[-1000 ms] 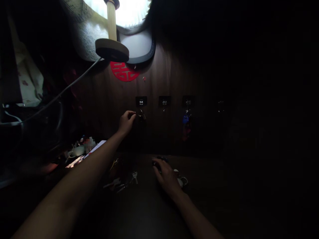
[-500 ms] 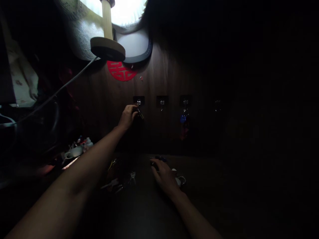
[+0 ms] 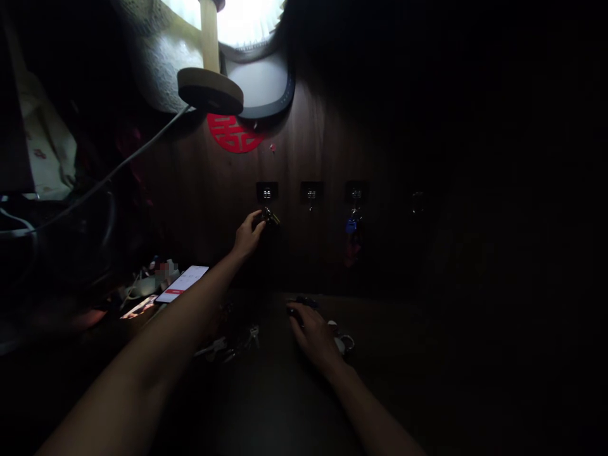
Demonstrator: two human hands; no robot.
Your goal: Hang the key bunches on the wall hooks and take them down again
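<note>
Dark wood wall (image 3: 327, 145), frame centre: keys (image 3: 272, 218) hang from the leftmost hook (image 3: 266, 191). Left hand (image 3: 249, 235) just beside them, thumb and forefinger parted; contact unclear. Right hand (image 3: 313, 332) lower, on tabletop (image 3: 266, 392), fingers curled; cannot tell its grip. Judgement: light fingertip touch suits, palm clear, no sideways tug on the hook.

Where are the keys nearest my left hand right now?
In the head view, the keys hang just below the leftmost wall hook, left of the picture's centre, just right of your left hand.
</note>
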